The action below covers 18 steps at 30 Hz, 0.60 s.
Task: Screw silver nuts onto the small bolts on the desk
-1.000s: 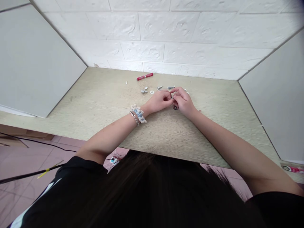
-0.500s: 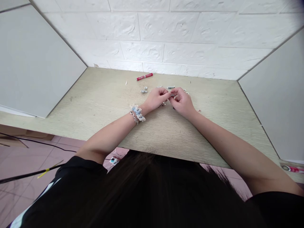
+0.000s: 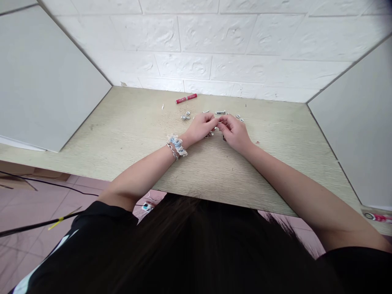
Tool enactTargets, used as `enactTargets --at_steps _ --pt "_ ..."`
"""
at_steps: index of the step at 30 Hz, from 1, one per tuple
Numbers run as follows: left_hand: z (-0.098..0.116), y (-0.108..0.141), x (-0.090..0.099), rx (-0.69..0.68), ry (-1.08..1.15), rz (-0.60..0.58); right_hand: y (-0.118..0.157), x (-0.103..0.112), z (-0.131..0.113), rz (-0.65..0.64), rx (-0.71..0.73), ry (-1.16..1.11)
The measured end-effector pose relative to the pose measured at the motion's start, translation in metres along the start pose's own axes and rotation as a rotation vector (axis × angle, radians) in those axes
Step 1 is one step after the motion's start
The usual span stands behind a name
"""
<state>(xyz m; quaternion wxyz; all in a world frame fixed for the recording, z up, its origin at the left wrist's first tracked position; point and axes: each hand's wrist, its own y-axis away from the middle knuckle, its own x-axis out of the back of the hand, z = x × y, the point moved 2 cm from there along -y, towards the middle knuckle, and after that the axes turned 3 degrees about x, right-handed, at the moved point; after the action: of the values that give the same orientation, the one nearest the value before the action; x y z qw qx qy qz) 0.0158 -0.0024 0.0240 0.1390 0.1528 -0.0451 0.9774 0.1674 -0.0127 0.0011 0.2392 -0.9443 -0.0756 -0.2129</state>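
My left hand (image 3: 201, 127), with a pale scrunchie and chain bracelet at its wrist, meets my right hand (image 3: 234, 130) fingertip to fingertip above the table. Both hands are closed in a pinch on one small silvery metal part, mostly hidden by the fingers; whether it is a bolt or a nut I cannot tell. Under and beside my left fingers lie small metal pieces (image 3: 210, 134), partly covered. Just beyond the hands is a bolt (image 3: 220, 113). Two nuts (image 3: 238, 116) lie past my right knuckles. Left of my left hand are another bolt (image 3: 185, 117) and a nut (image 3: 188, 113).
A red pen-like stick (image 3: 186, 99) lies near the white brick-pattern wall (image 3: 196, 65). Grey panels stand at the left (image 3: 52, 81) and right (image 3: 352, 122) of the wooden table (image 3: 128, 134). A red cylinder (image 3: 378, 217) is at the far right edge.
My right fingers have shifted and curled closer to the left ones, so the silvery part between them shows less. The nuts behind my right hand show more fully.
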Motion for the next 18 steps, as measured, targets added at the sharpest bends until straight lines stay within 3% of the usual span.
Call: enactTargets --at_steps 18 --pt "0.0028 0.0007 0.0002 -0.008 0.057 0.008 0.0003 -0.0010 -0.0020 0.007 0.038 0.073"
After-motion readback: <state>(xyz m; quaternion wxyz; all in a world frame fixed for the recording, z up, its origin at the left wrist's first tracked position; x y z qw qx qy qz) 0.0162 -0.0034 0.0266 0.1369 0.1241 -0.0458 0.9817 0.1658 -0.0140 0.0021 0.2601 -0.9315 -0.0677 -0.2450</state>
